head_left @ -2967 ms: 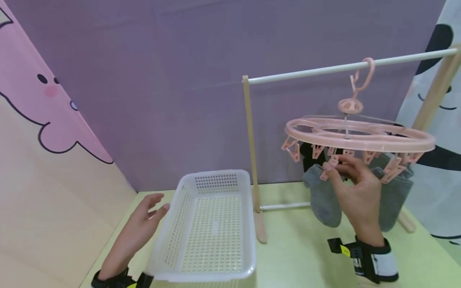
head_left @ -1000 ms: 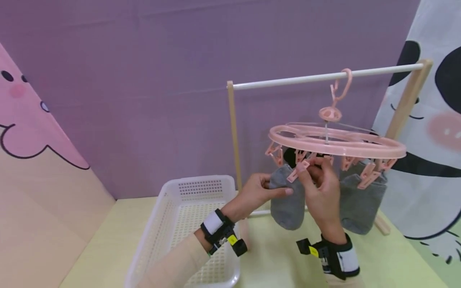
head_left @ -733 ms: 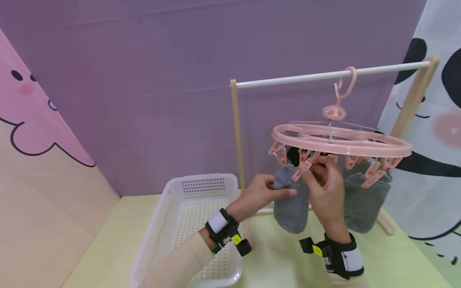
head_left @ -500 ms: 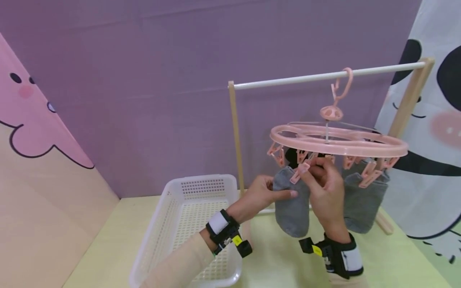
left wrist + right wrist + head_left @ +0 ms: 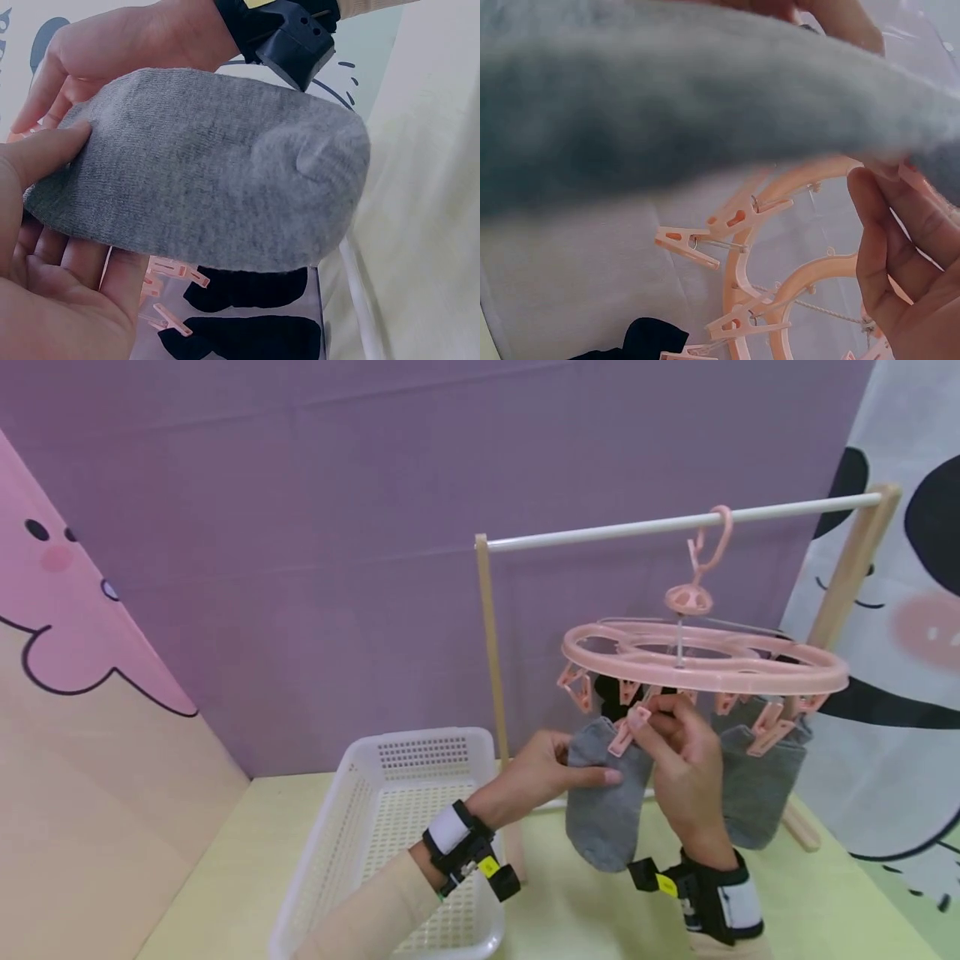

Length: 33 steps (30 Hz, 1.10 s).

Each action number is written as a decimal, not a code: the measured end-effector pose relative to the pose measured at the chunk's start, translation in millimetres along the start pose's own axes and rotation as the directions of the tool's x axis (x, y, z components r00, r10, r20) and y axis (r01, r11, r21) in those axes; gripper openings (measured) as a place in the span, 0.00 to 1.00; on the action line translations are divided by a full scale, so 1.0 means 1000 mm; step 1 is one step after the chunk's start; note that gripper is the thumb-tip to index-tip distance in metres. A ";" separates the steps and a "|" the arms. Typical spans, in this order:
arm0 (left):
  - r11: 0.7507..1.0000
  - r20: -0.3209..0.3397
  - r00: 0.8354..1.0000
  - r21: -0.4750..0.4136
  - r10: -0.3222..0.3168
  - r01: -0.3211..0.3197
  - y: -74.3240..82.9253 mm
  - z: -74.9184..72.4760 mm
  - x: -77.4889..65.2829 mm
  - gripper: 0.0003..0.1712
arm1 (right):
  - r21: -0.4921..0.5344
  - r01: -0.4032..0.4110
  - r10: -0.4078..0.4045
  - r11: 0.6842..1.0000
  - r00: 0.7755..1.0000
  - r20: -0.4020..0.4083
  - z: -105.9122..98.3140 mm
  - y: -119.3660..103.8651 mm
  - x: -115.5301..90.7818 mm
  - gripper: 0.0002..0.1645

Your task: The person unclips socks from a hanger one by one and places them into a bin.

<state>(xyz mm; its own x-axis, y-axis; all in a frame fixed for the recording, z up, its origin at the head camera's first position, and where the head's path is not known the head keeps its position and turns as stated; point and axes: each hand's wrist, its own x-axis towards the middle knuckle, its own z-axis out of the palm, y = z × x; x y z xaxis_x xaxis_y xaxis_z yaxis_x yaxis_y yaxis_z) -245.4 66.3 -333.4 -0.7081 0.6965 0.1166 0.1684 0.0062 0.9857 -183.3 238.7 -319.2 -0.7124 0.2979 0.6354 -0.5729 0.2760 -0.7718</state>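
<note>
Left hand (image 5: 536, 772) pinches a grey knitted sock (image 5: 603, 822). Right hand (image 5: 686, 768) pinches a pink plastic clip (image 5: 622, 741) at the sock's upper edge; whether it bites the sock cannot be confirmed. Sock located beneath a round pink plastic hanger (image 5: 712, 677), hooked over a straight white rail (image 5: 600, 532).

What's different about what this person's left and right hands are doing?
The left hand holds a gray sock; the right hand pinches a pink clip. The left arm crosses over the white basket; the right arm doesn't. Both wear black-and-white straps.
</note>
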 end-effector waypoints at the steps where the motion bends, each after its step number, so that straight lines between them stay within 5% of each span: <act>1: 1.000 0.003 1.000 0.001 0.007 -0.007 0.000 0.000 0.000 0.12 | -0.011 0.004 -0.004 1.000 1.000 -0.002 0.000 0.000 0.000 0.07; 9: 0.999 0.024 1.000 -0.028 0.018 -0.017 0.004 0.004 -0.004 0.12 | 0.032 0.024 -0.023 0.999 1.000 -0.014 -0.002 0.002 -0.001 0.11; 18: 1.000 0.022 1.000 -0.020 0.004 -0.003 0.007 0.006 -0.005 0.12 | -0.051 0.147 -0.147 0.988 0.989 0.001 -0.002 0.009 0.001 0.10; 33: 0.999 -0.026 0.999 -0.009 -0.045 0.044 0.009 0.003 -0.010 0.14 | -0.076 0.140 -0.140 0.987 0.990 0.000 -0.009 0.011 0.004 0.09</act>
<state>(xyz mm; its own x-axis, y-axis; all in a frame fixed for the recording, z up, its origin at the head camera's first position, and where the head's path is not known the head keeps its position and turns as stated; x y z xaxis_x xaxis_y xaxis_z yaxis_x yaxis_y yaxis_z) -234.9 61.9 -325.8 -0.7321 0.6770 0.0755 0.1308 0.0309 0.9909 -188.6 251.3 -324.9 -0.6251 0.2563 0.7373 -0.6344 0.3835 -0.6711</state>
